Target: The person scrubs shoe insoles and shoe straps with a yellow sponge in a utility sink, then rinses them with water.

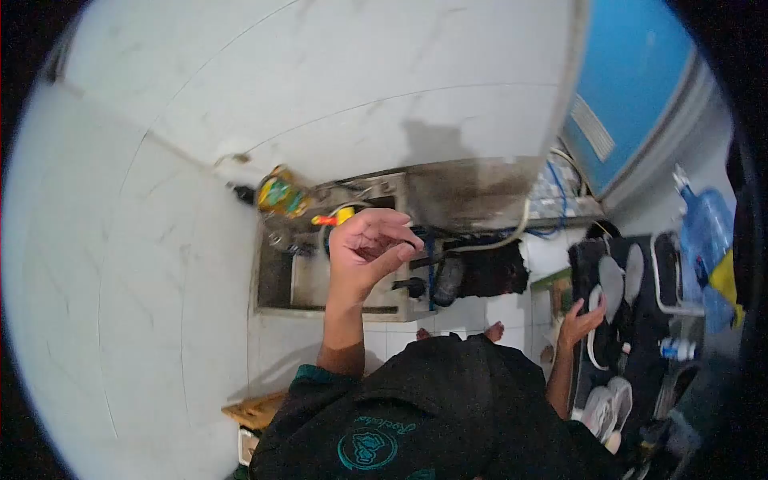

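My left hand (372,250) is raised in front of me, over the sink from this viewpoint. Its fingers curl round toward the thumb, and a small dark spot shows near the fingertips; what it is I cannot make out. Low on the right, my right hand (582,322) reaches to a dark shoe-like item with a white curved edge (594,346). Its fingers lie at that edge and appear to grip it. Grey soles (611,278) of other footwear stand just beyond this hand.
A stone sink (320,310) stands against the tiled wall, with a yellow-labelled bottle (282,194) at its left corner. A hose (512,236) runs right toward a blue door (628,88). White shoes (606,410), a large blue water bottle (708,224) and a dark mat (492,270) are also around.
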`<action>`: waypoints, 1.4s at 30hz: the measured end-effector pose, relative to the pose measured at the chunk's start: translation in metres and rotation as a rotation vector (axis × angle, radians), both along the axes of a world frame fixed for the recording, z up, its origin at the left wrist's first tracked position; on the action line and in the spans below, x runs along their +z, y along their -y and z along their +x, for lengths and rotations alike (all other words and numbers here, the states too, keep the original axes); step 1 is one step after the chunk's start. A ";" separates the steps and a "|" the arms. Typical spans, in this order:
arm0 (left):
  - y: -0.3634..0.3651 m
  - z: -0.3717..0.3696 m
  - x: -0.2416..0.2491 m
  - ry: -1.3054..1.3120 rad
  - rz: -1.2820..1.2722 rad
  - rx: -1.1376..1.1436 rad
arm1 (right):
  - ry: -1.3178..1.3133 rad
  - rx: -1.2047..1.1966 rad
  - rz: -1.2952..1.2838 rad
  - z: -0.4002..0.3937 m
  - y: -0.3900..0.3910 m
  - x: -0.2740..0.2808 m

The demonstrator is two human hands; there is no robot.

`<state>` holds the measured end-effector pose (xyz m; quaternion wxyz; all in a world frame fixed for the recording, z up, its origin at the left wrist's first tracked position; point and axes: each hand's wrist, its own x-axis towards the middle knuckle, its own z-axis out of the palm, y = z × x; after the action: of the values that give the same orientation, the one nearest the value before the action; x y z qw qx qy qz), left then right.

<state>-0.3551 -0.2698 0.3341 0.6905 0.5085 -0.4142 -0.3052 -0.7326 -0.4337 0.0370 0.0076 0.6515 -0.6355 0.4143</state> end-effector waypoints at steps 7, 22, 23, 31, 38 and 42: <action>-0.134 0.070 0.021 0.166 -0.195 0.264 | 0.035 0.229 0.069 0.091 -0.041 0.000; -0.303 0.238 -0.297 0.549 0.886 0.768 | 0.089 0.476 0.127 0.162 -0.122 -0.055; -0.302 0.248 -0.305 0.481 0.827 0.791 | 0.043 0.454 0.212 0.156 -0.126 -0.066; -0.236 0.346 -0.310 0.483 1.070 0.877 | -0.196 0.541 0.899 0.122 -0.184 -0.133; -0.200 0.433 -0.352 0.631 1.367 0.814 | -0.025 0.527 1.364 0.071 -0.201 -0.184; -0.190 0.461 -0.355 0.834 1.519 0.616 | 0.199 0.459 1.478 0.074 -0.195 -0.184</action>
<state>0.1060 -0.0798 -0.0212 0.0167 0.9822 -0.1642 -0.0898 -0.6588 -0.2384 -0.1472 -0.5714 0.5624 -0.5937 -0.0691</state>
